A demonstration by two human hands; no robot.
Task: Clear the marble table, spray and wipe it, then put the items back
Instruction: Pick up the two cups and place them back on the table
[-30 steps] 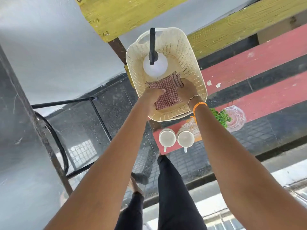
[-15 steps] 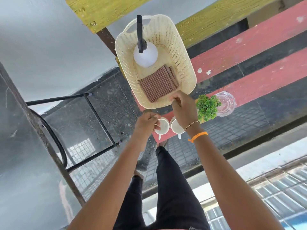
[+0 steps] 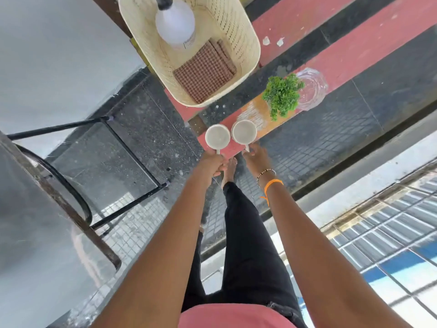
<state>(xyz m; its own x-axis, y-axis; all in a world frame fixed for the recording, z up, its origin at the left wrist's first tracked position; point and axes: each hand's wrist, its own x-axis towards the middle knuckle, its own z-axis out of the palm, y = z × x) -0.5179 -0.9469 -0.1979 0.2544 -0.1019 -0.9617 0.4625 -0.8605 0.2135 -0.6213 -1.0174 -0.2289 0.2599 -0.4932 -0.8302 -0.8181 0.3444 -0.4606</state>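
Two white mugs stand side by side on a red painted ledge [image 3: 354, 48]. My left hand [image 3: 211, 163] is closed on the handle of the left mug [image 3: 217, 139]. My right hand [image 3: 254, 157] pinches the handle of the right mug [image 3: 244, 132]. Both mugs look empty and upright. Beyond them sits a cream plastic basket [image 3: 250, 60] that holds a white spray bottle [image 3: 175, 22] and a folded red checked cloth [image 3: 203, 74].
A small green plant [image 3: 282, 95] and a clear glass dish [image 3: 312, 88] stand on the ledge right of the mugs. A black metal frame [image 3: 132, 152] and a grey slab [image 3: 35, 233] lie to the left. My legs are below the hands.
Both hands left the checked cloth in the basket and came back toward me. They now grip the two mug handles.
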